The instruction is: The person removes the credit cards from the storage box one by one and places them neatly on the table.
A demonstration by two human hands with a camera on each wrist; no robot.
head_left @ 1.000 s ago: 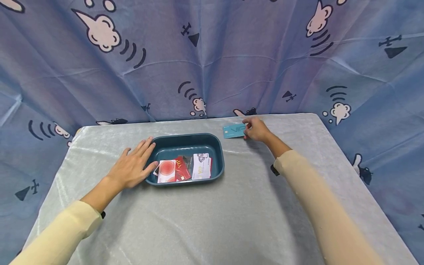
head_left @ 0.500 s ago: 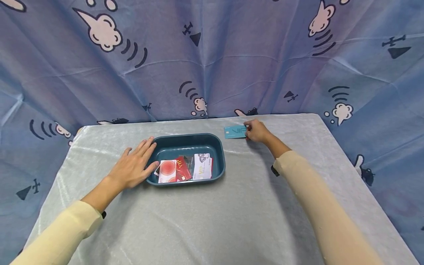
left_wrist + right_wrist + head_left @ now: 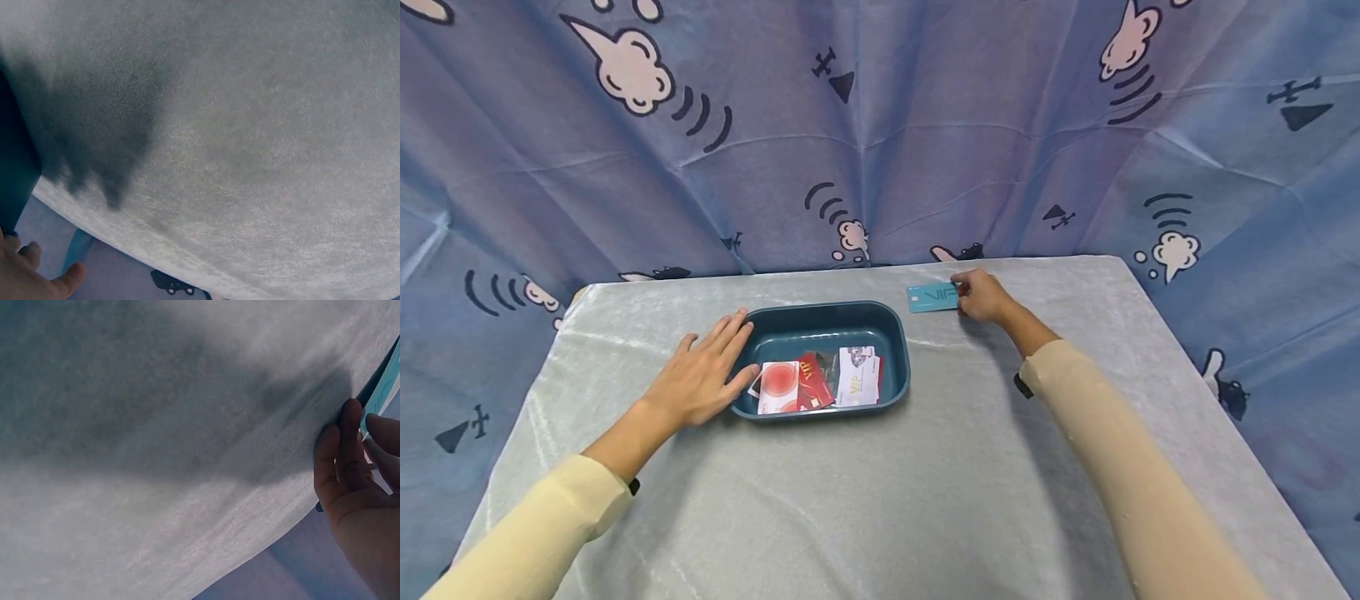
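My right hand (image 3: 983,296) pinches the right end of a turquoise VIP card (image 3: 931,297) near the back edge of the table. In the right wrist view the card (image 3: 382,390) shows partly behind the thumb and fingers. A dark teal rectangular tray (image 3: 820,315) stands to the left of it. My left hand (image 3: 703,375) lies along the tray's left rim, fingers extended. Inside the tray, towards its front, are a white card with a red circle (image 3: 778,385), a red VIP card (image 3: 812,383) and a white VIP card (image 3: 855,377), overlapping other cards. The left wrist view catches only a few fingers (image 3: 37,275).
A pale grey velvety cloth (image 3: 850,500) covers the table. Behind its back edge hangs a blue-purple curtain (image 3: 910,192) with cloud and plane prints, which also runs along both sides.
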